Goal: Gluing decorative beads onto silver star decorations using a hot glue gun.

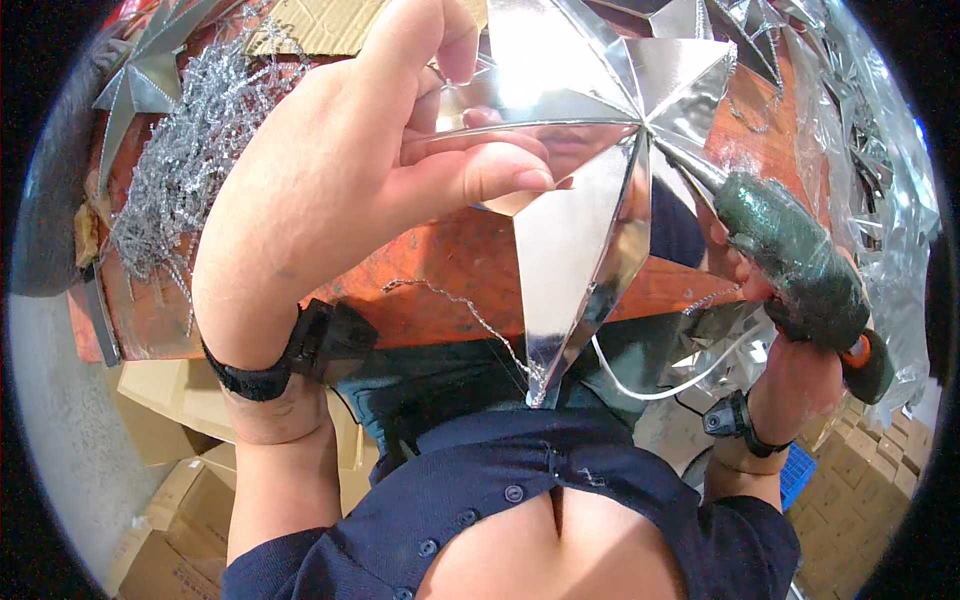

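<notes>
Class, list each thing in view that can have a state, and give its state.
Silver star: held by left hand
Glue gun: gripped by right hand, nozzle near star's centre
White cable: slack, curved
Tinsel pile: tangled
Tinsel strand: wavy
Clear plastic: crumpled
Wrist devices: strapped on
Table: partly covered

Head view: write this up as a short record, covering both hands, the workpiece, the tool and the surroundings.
Left hand: the left hand holds the silver star on its left side
Right hand: the right hand grips the green tool, partly hidden behind it
Workpiece: shiny, faceted, its lower point past the table's near edge
Tool tip: metal, close to the star's centre; contact unclear
Table: the red-brown table, with silver tinsel at left
Far right: clear plastic
Below left: cardboard boxes
</notes>
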### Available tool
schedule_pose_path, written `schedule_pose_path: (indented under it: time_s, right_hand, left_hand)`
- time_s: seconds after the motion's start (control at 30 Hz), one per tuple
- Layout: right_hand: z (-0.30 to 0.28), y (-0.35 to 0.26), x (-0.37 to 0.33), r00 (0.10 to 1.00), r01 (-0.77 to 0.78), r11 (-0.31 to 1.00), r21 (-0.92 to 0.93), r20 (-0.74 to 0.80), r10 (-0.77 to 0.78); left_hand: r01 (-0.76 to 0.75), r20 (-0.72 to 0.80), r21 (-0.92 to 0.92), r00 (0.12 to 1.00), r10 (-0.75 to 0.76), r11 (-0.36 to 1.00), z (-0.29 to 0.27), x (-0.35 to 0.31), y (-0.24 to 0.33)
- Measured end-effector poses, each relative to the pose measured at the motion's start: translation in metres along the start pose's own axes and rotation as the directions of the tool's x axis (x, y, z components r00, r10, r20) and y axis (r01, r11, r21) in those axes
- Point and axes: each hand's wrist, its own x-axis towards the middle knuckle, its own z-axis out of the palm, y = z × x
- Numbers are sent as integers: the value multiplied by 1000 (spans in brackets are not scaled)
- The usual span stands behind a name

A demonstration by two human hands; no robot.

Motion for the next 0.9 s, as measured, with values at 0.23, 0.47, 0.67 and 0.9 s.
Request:
schedule_pose_path:
  time_s: [0.23,0.47,0.67,0.9]
  right_hand:
    - [-4,0,-2,1000,10,1000,22,11,-10]
    - [-3,3,-2,1000,8,999,39,14,-8]
    - [-8,5,-4,1000,24,998,65,10,-25]
    - [-11,2,-2,997,-53,997,47,-53,56]
  left_hand:
    - [-318,-292,-234,924,246,919,15,4,-8]
    - [-333,-234,-136,926,297,933,5,0,-1]
    - [-191,-176,-139,970,165,972,4,-5,7]
    - [-386,-270,-99,898,349,917,10,0,-7]
